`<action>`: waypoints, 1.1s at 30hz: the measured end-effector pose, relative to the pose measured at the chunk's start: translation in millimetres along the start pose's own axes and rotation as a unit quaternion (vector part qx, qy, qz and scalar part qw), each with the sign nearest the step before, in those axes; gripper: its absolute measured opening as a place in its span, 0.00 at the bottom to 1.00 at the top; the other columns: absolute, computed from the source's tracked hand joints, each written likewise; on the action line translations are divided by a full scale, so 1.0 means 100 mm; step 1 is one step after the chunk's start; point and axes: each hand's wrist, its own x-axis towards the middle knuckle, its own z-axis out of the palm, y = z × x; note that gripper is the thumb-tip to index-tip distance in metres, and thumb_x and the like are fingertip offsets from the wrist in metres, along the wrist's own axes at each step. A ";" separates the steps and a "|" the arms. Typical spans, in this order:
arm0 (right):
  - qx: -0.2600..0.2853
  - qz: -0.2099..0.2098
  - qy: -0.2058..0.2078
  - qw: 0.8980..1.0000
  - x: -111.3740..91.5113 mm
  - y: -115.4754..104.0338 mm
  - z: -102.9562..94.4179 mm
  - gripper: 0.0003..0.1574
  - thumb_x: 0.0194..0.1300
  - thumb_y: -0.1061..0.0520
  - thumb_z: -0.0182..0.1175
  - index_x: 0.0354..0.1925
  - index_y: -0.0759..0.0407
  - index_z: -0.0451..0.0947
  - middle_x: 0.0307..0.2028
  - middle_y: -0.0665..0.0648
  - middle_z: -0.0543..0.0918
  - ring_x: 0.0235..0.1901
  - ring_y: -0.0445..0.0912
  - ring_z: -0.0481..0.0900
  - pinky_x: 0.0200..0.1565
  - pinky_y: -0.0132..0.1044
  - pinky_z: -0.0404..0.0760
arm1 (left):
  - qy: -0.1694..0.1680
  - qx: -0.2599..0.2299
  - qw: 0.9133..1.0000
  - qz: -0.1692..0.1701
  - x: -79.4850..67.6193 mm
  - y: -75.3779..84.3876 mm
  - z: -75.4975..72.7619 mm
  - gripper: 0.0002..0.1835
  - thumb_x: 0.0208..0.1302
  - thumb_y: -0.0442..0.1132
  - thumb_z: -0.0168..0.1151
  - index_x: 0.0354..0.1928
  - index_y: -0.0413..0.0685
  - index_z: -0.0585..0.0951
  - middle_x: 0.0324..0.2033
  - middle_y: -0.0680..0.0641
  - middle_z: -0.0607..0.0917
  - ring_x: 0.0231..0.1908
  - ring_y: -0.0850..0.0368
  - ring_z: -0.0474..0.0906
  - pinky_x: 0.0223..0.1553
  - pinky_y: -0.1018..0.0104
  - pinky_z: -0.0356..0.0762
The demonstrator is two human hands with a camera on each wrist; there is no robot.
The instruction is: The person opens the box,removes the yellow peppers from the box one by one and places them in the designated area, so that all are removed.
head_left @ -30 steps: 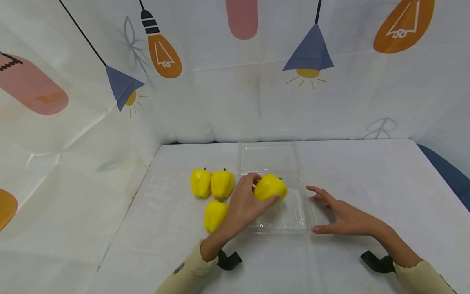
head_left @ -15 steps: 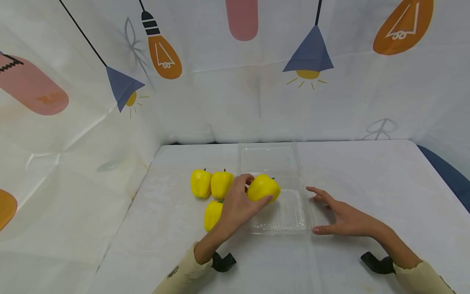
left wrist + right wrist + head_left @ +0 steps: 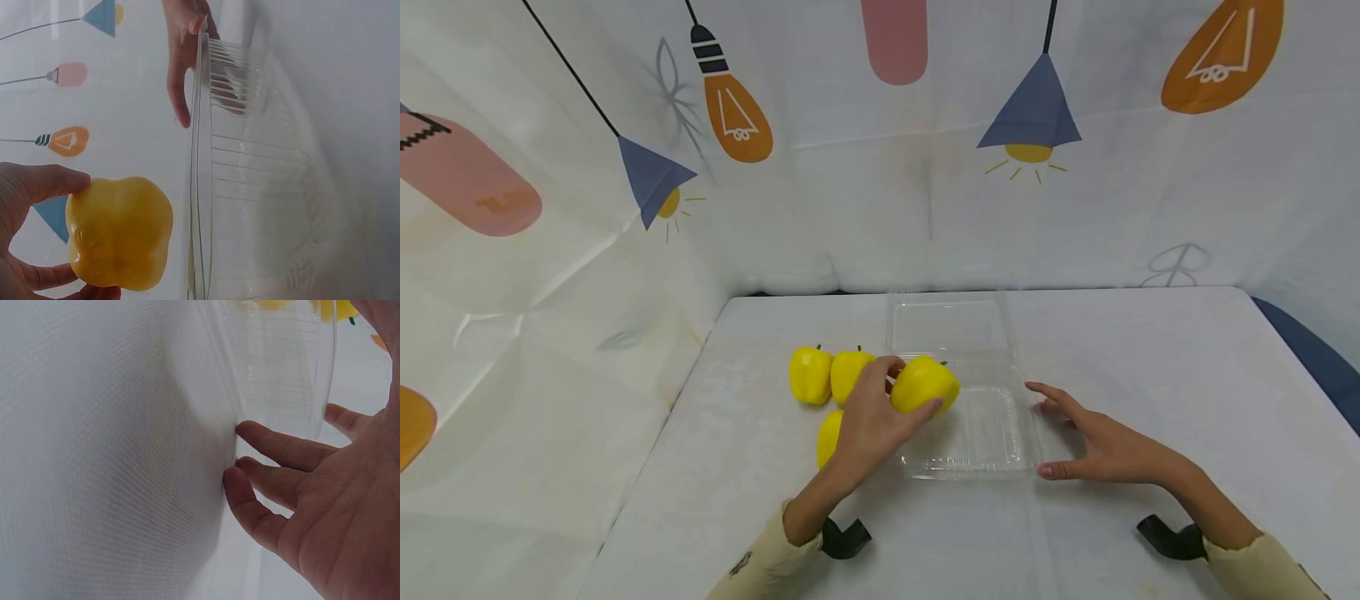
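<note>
My left hand (image 3: 874, 423) holds a yellow bell pepper (image 3: 924, 385) between thumb and fingers, over the left side of a clear plastic clamshell container (image 3: 996, 429). In the left wrist view the pepper (image 3: 122, 234) shows its lobed underside, held level with or above the container's rim (image 3: 200, 162). My right hand (image 3: 1101, 443) is spread at the container's right side, thumb and fingers apart, with fingertips (image 3: 253, 431) right by its edge. The container's lid (image 3: 947, 325) lies folded back, away from me.
Left of the container sit three more yellow bell peppers: one at far left (image 3: 810, 375), one beside it (image 3: 848, 375), and a nearer one (image 3: 829, 437), partly hidden by my left hand. A white table (image 3: 1150, 350) bears everything; a printed curtain (image 3: 850, 200) hangs behind.
My left hand has moved a little to the left with the bell pepper, now covering more of the peppers behind it. The right hand and container have stayed put.
</note>
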 end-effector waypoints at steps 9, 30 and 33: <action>0.005 -0.012 0.007 1.000 -0.01 0.00 0.01 0.67 0.46 0.34 0.70 0.73 0.38 0.40 0.63 0.62 0.68 0.61 0.62 0.66 0.53 0.65 0.67 | 0.004 0.009 1.000 -0.020 -0.03 -0.04 -0.08 0.35 0.46 0.60 0.71 0.52 0.52 0.72 0.44 0.55 0.74 0.39 0.61 0.70 0.39 0.66 0.74; 0.002 -0.018 0.010 1.000 -0.02 0.00 0.02 0.66 0.47 0.34 0.70 0.73 0.38 0.40 0.62 0.62 0.68 0.60 0.61 0.68 0.53 0.63 0.68 | 0.038 0.018 0.998 -0.035 -0.12 -0.21 -0.26 0.36 0.44 0.56 0.74 0.53 0.48 0.72 0.44 0.52 0.75 0.39 0.57 0.71 0.40 0.64 0.74; 0.002 -0.018 0.008 1.000 -0.02 0.00 0.02 0.66 0.47 0.34 0.70 0.73 0.39 0.40 0.62 0.62 0.68 0.60 0.60 0.68 0.53 0.63 0.68 | 0.045 0.023 0.998 -0.034 -0.13 -0.24 -0.28 0.36 0.44 0.57 0.74 0.52 0.48 0.72 0.44 0.52 0.75 0.38 0.57 0.71 0.39 0.64 0.74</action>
